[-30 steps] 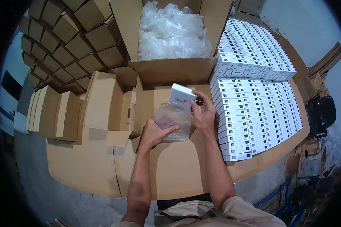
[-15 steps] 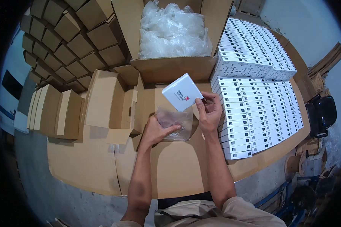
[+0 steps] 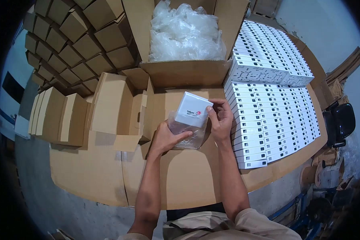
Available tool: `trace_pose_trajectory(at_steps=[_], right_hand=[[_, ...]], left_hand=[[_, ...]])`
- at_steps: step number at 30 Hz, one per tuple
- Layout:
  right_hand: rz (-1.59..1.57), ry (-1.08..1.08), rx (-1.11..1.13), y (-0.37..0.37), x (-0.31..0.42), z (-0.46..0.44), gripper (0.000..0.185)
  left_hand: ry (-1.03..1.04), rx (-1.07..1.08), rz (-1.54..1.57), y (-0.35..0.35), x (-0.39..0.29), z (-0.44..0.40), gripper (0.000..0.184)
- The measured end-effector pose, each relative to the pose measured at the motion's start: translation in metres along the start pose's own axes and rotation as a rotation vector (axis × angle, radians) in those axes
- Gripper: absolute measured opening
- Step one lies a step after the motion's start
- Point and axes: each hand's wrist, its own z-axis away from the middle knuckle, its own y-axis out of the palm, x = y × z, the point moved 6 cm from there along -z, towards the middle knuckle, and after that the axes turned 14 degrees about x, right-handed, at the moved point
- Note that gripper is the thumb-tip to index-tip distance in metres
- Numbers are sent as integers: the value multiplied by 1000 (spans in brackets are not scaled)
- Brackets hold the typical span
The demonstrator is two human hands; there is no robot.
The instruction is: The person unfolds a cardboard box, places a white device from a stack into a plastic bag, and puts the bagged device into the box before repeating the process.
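A small white box [image 3: 193, 105] with a red logo and dark print is tilted, its lower end inside the mouth of a clear plastic bag [image 3: 194, 141]. My right hand [image 3: 221, 119] pinches the box at its right corner. Around the left side of the bag my left hand [image 3: 167, 138] is closed, thumb across its front. Just left of my left hand stands an open cardboard carton [image 3: 124, 112] with its flaps out.
Rows of white boxes [image 3: 274, 120] are stacked on the right. Behind my hands a large carton [image 3: 188, 75] holds crumpled plastic bags [image 3: 186, 34]. Brown cartons [image 3: 78, 44] pile up at the back left, with several more [image 3: 54, 118] on the table's left. A black chair [image 3: 342, 120] stands far right.
My right hand has turned the white box and brought it down into the bag's mouth. My left hand has stayed nearly in place, holding the bag.
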Motion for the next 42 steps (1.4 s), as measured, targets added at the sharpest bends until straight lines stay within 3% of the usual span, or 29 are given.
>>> trace_pose_trajectory(at_steps=[15,18,24,27,33,36,42], right_hand=[[57,81,-12,-1,-10,2,14],[42,116,-1,0,-12,1,20],[21,257,239,21,1,0,55],[-59,281,242,23,-5,2,62],[28,198,229,19,-1,-1,50],[99,81,219,17,-2,-1,36],[134,112,204,10,-5,3,9]], left_hand=[[121,-130,304,2,6,-6,32],[157,-204,276,2,9,-9,31],[190,-338,429,2,17,-12,28],[178,-340,469,2,24,-15,29],[208,-333,425,-5,39,-22,40],[214,-337,384,-7,25,-19,42],[222,-339,234,-10,18,-16,43]])
